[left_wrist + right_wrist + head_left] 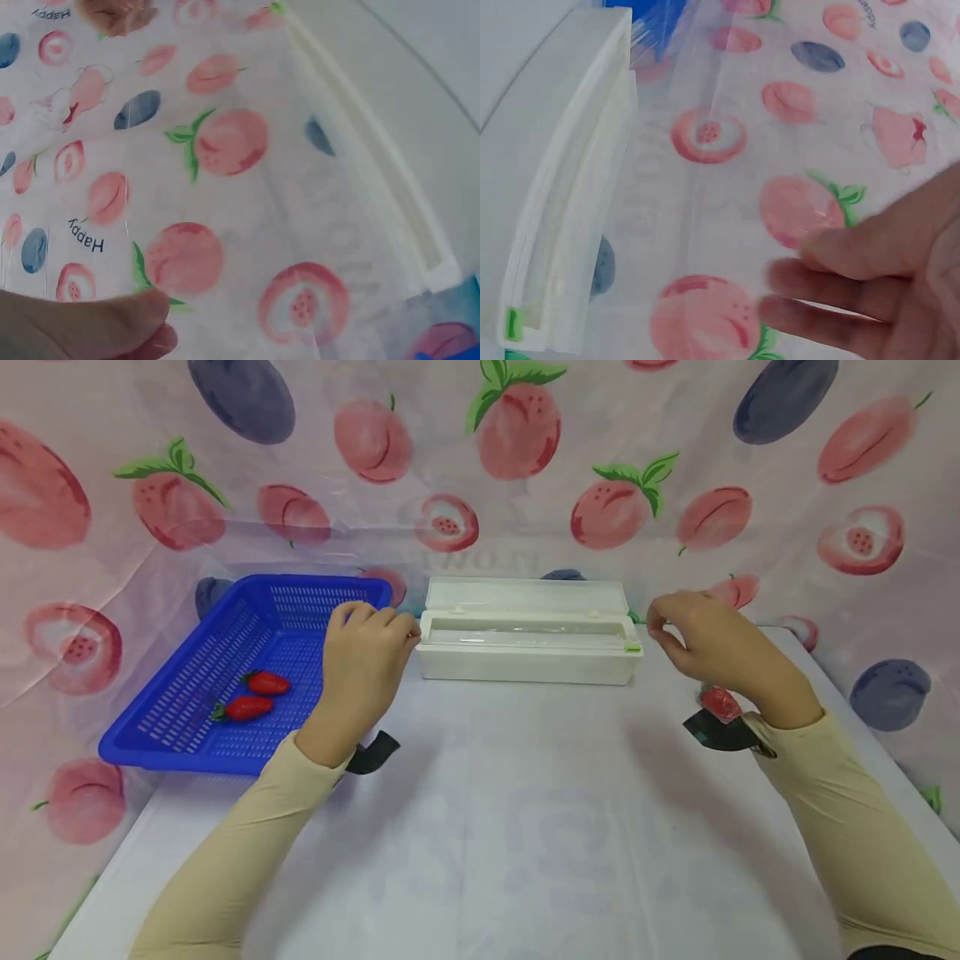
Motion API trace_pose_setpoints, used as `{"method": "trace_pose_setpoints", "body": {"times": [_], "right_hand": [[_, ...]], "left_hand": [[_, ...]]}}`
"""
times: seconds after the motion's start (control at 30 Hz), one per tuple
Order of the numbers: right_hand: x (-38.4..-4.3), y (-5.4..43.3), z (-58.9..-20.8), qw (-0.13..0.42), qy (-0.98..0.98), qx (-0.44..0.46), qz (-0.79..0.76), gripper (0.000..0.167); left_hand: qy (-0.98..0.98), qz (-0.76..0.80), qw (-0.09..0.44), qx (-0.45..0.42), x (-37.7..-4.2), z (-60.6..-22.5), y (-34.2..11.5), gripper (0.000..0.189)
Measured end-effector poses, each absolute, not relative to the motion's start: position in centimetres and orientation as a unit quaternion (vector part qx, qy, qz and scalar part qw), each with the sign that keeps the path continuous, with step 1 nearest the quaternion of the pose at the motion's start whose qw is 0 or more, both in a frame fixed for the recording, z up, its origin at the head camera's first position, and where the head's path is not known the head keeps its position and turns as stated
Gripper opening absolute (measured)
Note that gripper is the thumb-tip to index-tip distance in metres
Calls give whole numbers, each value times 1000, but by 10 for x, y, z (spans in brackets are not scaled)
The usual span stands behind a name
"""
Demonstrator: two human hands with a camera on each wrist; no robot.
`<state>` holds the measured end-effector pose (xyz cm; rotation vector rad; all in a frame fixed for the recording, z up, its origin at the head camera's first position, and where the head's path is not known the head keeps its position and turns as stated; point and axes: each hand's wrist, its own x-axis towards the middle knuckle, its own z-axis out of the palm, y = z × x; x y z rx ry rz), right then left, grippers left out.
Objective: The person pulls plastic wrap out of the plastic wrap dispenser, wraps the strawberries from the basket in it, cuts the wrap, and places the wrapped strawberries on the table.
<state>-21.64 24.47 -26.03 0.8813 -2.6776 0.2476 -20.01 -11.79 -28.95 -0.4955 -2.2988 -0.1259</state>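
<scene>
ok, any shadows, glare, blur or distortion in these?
Head: soft shadows on the white table, glints inside the white box. Left wrist: left hand soft-edged. Right wrist: fingertips of the right hand look blurred; box edge appears bowed.

The only word I could actually make out was "Happy", printed twice, upside down in the left wrist view, on the wrinkled pale-pink fruit-print backdrop sheet. Its bigger grey letters were way too faint to read.

Basket (two strawberries inside) left of film dispenser; backdrop behind.
</scene>
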Motion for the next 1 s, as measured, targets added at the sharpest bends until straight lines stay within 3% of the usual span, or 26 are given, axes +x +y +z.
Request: {"method": "trace_pose_setpoints", "body": {"times": [0.37, 0.63, 0.83, 1.0], "right_hand": [[-239, 241, -266, 289, -914, 255, 131, 4], [-237, 238, -263, 338, -891, 267, 140, 4], [-217, 246, -261, 302, -889, 320, 126, 9], [-198, 251, -265, 177, -896, 396, 96, 21]], "left_hand": [[-891, -92, 426, -130, -229, -273, -111, 9], [-888, -99, 430, -134, -223, -267, -116, 11], [-887, -60, 384, -250, -202, -268, -132, 8], [-902, -29, 242, -357, -185, -273, -142, 7]]}}
